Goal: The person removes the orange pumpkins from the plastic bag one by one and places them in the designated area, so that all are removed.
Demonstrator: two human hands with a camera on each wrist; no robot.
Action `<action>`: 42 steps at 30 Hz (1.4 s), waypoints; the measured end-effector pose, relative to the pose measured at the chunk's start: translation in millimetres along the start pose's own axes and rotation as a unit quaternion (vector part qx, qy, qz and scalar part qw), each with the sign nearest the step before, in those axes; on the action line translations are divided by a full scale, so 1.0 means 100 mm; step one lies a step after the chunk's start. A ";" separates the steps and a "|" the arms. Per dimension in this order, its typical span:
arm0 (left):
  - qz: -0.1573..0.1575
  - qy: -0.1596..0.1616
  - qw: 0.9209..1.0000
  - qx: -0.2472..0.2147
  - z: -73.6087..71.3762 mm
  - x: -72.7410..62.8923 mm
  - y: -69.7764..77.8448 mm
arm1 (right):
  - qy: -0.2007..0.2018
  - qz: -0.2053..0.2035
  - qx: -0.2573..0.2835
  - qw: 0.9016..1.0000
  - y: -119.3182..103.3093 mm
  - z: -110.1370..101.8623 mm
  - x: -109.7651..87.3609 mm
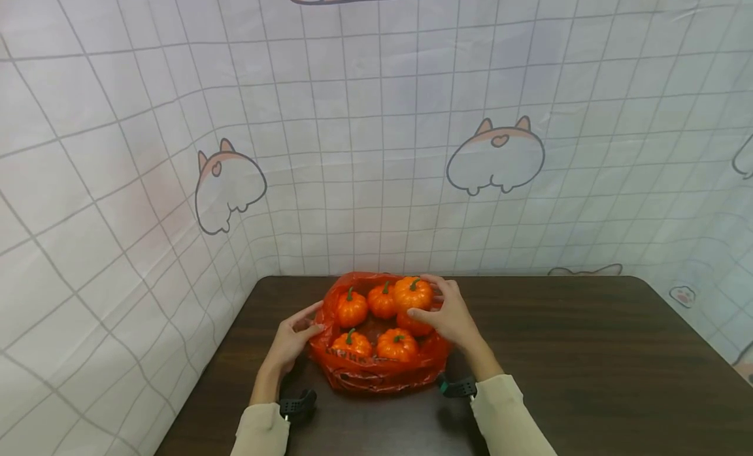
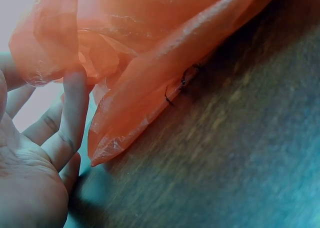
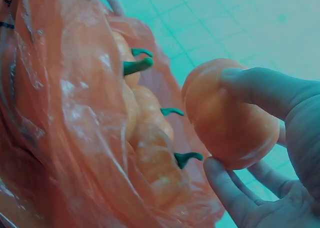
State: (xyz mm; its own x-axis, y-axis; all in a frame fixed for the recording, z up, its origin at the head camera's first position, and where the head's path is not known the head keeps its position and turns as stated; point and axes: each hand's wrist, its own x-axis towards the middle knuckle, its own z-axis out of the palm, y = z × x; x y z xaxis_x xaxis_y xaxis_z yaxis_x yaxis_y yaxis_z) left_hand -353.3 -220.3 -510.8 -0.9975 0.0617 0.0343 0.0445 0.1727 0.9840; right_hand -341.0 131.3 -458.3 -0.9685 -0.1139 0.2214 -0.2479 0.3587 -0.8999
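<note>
An orange plastic bag (image 1: 376,372) (image 2: 165,63) (image 3: 65,113) lies open on the dark wooden table (image 1: 588,351), with several small orange pumpkins with green stems (image 1: 351,308) (image 3: 150,153) inside. My left hand (image 1: 314,319) is at the bag's left rim and pinches the film between thumb and fingers (image 2: 70,113). Over the bag's far right side, my right hand (image 1: 434,300) (image 3: 223,120) grips one pumpkin (image 1: 414,293) (image 3: 230,123), with thumb and fingers curled around it. It sits just above another pumpkin (image 1: 412,325) in the bag.
A white grid-patterned cloth with cartoon animals (image 1: 376,149) hangs behind the table and down its left side. Bare tabletop (image 2: 240,153) stretches right of the bag. Each wrist carries a black camera mount (image 1: 297,404).
</note>
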 end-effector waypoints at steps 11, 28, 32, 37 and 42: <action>0.004 -0.013 1.000 -0.015 0.00 0.00 -0.02 | 0.025 0.023 -0.005 0.999 0.02 -0.21 -0.03; -0.004 -0.015 1.000 -0.018 -0.03 -0.03 -0.03 | 0.067 0.053 0.011 0.996 0.12 -0.48 -0.03; -0.001 -0.013 1.000 -0.020 -0.03 -0.01 -0.03 | 0.072 0.055 0.011 0.996 0.14 -0.54 -0.02; 0.003 -0.009 1.000 -0.020 -0.02 0.01 -0.02 | 0.085 0.052 0.002 0.995 0.16 -0.61 -0.01; -0.004 -0.005 1.000 -0.017 -0.02 0.01 -0.01 | 0.096 0.052 -0.003 0.994 0.19 -0.65 -0.02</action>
State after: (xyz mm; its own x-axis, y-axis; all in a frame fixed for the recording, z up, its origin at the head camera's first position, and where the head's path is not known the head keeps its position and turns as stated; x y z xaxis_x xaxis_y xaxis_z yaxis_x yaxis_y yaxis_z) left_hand -354.1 -222.7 -511.8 -0.9972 0.0705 0.0254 0.0351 0.1401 0.9895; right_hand -344.9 198.5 -452.1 -0.9753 0.1032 0.1954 -0.1457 0.3649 -0.9196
